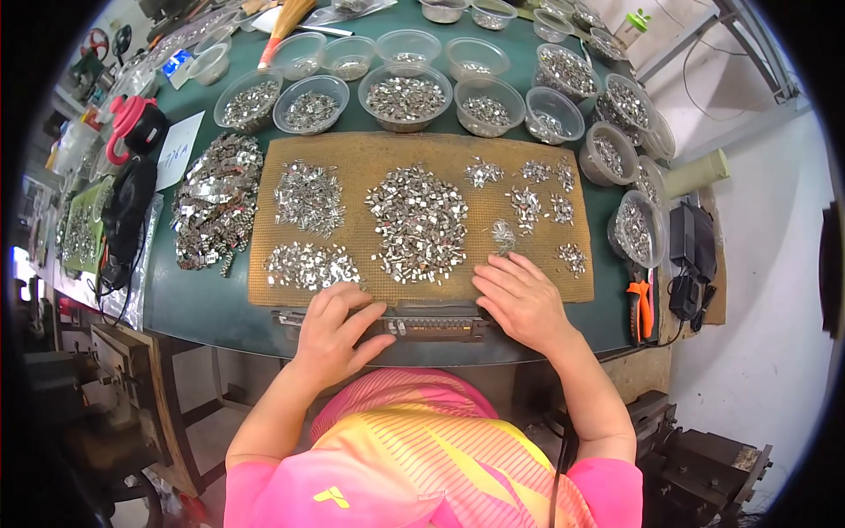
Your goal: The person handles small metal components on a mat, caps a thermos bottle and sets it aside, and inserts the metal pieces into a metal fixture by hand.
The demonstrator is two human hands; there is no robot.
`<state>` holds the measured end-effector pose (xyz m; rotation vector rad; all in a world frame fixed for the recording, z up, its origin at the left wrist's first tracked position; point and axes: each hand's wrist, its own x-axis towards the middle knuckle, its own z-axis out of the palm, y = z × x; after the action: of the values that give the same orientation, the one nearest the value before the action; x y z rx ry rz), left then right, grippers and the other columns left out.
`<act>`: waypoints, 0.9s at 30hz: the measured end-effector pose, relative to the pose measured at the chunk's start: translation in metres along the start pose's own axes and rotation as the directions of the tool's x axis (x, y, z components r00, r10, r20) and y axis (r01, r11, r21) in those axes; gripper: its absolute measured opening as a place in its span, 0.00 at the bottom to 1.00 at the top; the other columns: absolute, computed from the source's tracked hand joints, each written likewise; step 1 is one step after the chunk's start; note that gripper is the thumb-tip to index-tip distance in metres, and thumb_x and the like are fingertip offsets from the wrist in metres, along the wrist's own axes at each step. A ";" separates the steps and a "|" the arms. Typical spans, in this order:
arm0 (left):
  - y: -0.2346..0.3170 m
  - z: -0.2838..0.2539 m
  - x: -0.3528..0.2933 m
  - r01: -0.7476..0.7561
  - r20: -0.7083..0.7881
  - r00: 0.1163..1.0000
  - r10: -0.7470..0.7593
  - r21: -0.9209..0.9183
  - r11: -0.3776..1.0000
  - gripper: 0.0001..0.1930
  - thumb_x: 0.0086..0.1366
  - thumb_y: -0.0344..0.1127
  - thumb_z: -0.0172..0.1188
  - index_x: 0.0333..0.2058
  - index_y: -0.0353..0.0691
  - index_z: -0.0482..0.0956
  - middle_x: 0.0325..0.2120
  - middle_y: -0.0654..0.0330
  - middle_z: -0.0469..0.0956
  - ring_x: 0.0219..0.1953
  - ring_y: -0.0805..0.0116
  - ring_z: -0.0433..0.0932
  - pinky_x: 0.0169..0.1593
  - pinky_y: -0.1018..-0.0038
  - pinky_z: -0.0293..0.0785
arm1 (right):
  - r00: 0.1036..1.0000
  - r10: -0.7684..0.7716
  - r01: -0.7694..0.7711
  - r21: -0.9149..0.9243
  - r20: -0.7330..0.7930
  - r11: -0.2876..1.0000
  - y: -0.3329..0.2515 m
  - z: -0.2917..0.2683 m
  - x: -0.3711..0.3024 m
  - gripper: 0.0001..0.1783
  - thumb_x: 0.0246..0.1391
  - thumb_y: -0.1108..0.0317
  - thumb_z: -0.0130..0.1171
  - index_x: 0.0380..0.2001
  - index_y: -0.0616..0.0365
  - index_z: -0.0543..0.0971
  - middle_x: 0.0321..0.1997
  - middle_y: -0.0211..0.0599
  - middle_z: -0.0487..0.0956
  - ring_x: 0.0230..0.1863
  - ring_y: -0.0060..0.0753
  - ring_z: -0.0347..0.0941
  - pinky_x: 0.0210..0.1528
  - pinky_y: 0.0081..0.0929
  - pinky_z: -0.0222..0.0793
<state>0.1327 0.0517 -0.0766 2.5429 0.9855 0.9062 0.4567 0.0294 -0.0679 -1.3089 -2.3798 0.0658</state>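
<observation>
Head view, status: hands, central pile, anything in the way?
Left hand by lower-left pile; right hand at pin cluster. Central pile unobstructed. Black fixture beside mat.

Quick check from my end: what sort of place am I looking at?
Probably a small metal-parts workshop: piles of tiny metal pieces on a brown mat, more in plastic tubs around it, and orange-handled pliers at right.

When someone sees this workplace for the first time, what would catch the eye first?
Probably the large pile of small silvery pieces in the middle of the brown mat. The bright pink and yellow shirt at the bottom of the view also stands out. Clear plastic tubs curve around the mat's far and right sides.
</observation>
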 end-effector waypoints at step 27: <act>-0.003 0.018 0.046 -0.130 0.334 0.933 0.134 -0.036 0.991 0.28 0.66 0.49 0.65 0.56 0.34 0.78 0.62 0.51 0.74 0.69 0.49 0.67 0.71 0.49 0.59 | 0.988 0.136 -0.140 0.051 0.066 0.989 -0.033 0.003 0.018 0.17 0.58 0.72 0.62 0.51 0.59 0.83 0.57 0.40 0.82 0.62 0.42 0.77 0.69 0.46 0.66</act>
<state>0.1690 0.0853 -0.0708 2.6573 0.7099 0.4797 0.4210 0.0262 -0.0568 -1.4638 -2.3178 0.2145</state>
